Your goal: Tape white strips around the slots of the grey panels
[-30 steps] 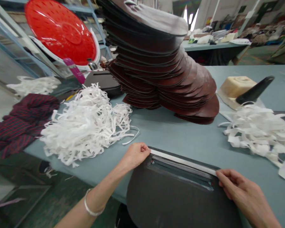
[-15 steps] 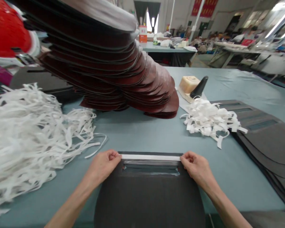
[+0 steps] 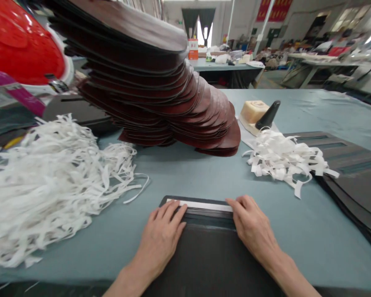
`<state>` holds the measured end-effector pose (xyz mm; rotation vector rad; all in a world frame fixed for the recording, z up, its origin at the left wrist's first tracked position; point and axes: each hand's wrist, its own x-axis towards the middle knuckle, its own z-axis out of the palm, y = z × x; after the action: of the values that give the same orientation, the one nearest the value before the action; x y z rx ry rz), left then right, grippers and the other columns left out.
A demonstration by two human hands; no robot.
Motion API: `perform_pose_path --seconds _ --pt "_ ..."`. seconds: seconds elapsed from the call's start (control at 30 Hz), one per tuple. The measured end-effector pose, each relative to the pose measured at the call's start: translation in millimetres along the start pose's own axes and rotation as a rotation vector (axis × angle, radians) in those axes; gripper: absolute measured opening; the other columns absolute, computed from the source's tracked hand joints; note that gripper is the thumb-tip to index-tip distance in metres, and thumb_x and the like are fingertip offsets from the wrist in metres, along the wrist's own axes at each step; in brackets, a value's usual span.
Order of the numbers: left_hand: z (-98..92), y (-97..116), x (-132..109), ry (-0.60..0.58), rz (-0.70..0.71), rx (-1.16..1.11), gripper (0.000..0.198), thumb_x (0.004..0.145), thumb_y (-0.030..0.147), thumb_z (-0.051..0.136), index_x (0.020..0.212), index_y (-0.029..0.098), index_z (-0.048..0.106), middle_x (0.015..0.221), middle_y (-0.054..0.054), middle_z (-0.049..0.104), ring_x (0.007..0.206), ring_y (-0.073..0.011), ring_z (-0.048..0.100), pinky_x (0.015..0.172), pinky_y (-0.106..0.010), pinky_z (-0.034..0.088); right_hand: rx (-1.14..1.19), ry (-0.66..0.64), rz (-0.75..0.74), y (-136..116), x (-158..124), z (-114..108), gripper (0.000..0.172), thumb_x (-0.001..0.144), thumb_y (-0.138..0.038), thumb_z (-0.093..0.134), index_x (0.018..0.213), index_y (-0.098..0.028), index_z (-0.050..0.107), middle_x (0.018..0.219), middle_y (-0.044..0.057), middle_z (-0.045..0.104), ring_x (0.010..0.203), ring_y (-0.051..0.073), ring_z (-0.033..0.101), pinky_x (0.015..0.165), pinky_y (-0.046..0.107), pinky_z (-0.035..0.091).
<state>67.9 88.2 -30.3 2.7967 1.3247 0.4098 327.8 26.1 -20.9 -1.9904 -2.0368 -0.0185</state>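
A black leather-like panel (image 3: 210, 260) with a slot near its far edge lies on the table in front of me. A narrow white strip (image 3: 204, 205) runs along that far edge, above the slot. My left hand (image 3: 163, 231) rests palm down on the panel's left side, fingers stretched and a little spread, fingertips on the strip's left part. My right hand (image 3: 252, 218) is at the strip's right end, with fingers curled and pinched there. Part of the slot is hidden beneath my hands.
A large heap of white strips (image 3: 49, 185) lies left, a smaller pile (image 3: 287, 159) right. Dark red panels (image 3: 160, 99) form a tall leaning stack behind. A yellowish block (image 3: 254, 110), a black-handled tool (image 3: 268, 115) and slotted black panels (image 3: 358, 169) are on the right.
My left hand has gone from pinching the strip's left end to lying flat over its left part. My right hand stays at the right end. The camera view has turned slightly left.
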Motion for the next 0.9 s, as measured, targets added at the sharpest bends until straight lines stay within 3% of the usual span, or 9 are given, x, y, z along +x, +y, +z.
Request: perform_pose_path --seconds 0.07,0.13,0.27,0.43,0.5,0.63,0.77,0.9 --pt "-3.2 -1.8 0.0 -0.01 0.0 0.055 0.04 0.092 0.027 0.046 0.133 0.029 0.045 0.133 -0.005 0.054 0.124 -0.0247 0.046 0.097 -0.042 0.04 -0.001 -0.013 -0.207 -18.9 5.6 4.5 0.034 0.088 -0.011 0.04 0.117 -0.022 0.056 0.1 0.009 0.058 0.09 0.022 0.051 0.076 0.035 0.038" --pt "-5.3 -8.3 1.8 -0.013 -0.017 0.069 0.039 0.093 0.026 0.044 0.132 0.029 0.046 0.134 -0.005 0.054 0.126 -0.0248 0.045 0.098 -0.043 0.04 -0.005 -0.046 -0.274 -35.0 13.2 8.6 0.028 0.088 -0.011 0.042 0.109 -0.018 0.06 0.097 0.009 0.057 0.09 0.023 0.049 0.078 0.037 0.038" --pt "-5.2 -17.7 3.2 0.006 -0.043 -0.001 0.037 0.094 0.025 0.042 0.13 0.027 0.047 0.133 -0.006 0.053 0.127 -0.0248 0.044 0.1 -0.044 0.039 -0.024 -0.024 -0.194 -44.4 30.7 13.2 0.014 0.091 -0.021 0.046 0.086 -0.016 0.058 0.097 0.011 0.056 0.091 0.023 0.05 0.077 0.036 0.038" --pt "-3.3 -15.6 -0.8 0.073 -0.143 -0.134 0.038 0.092 0.027 0.046 0.129 0.02 0.045 0.132 -0.01 0.05 0.126 -0.0233 0.043 0.105 -0.044 0.037 -0.169 -0.04 -0.058 -45.0 56.5 21.4 0.036 0.091 -0.049 0.044 0.083 -0.017 0.056 0.076 0.009 0.059 0.075 0.026 0.055 0.067 0.037 0.038" --pt "-3.0 -15.0 -2.7 0.077 -0.164 -0.167 0.036 0.091 0.027 0.047 0.127 0.02 0.046 0.13 -0.01 0.05 0.125 -0.0234 0.043 0.106 -0.045 0.036 -0.108 -0.041 -0.103 -56.9 68.6 28.2 0.035 0.092 -0.046 0.042 0.079 -0.017 0.057 0.073 0.008 0.06 0.074 0.025 0.055 0.066 0.037 0.037" --pt "-1.8 -16.9 -4.9 0.081 -0.193 -0.206 0.036 0.092 0.022 0.043 0.128 0.02 0.044 0.133 -0.011 0.047 0.126 -0.0226 0.042 0.106 -0.044 0.037 0.096 -0.021 -0.275 -93.6 88.6 46.4 0.015 0.091 -0.018 0.045 0.089 -0.018 0.06 0.089 0.007 0.061 0.083 0.019 0.054 0.07 0.03 0.038" --pt "-2.6 -18.3 -0.1 0.072 -0.203 -0.179 0.051 0.093 0.019 0.04 0.141 0.021 0.026 0.147 -0.01 0.033 0.131 -0.0225 0.035 0.105 -0.044 0.035 0.115 0.004 -0.367 -116.9 91.7 58.7 0.02 0.085 -0.007 0.048 0.096 -0.019 0.061 0.098 0.006 0.058 0.088 0.019 0.049 0.074 0.03 0.039" --pt "-4.7 -15.6 9.2 0.033 -0.214 -0.133 0.046 0.093 0.022 0.04 0.139 0.024 0.033 0.138 -0.008 0.047 0.113 -0.0226 0.048 0.096 -0.043 0.041 0.074 0.026 -0.408 -121.8 84.3 56.6 0.021 0.087 -0.01 0.048 0.104 -0.015 0.06 0.097 0.009 0.058 0.088 0.021 0.048 0.076 0.034 0.04"
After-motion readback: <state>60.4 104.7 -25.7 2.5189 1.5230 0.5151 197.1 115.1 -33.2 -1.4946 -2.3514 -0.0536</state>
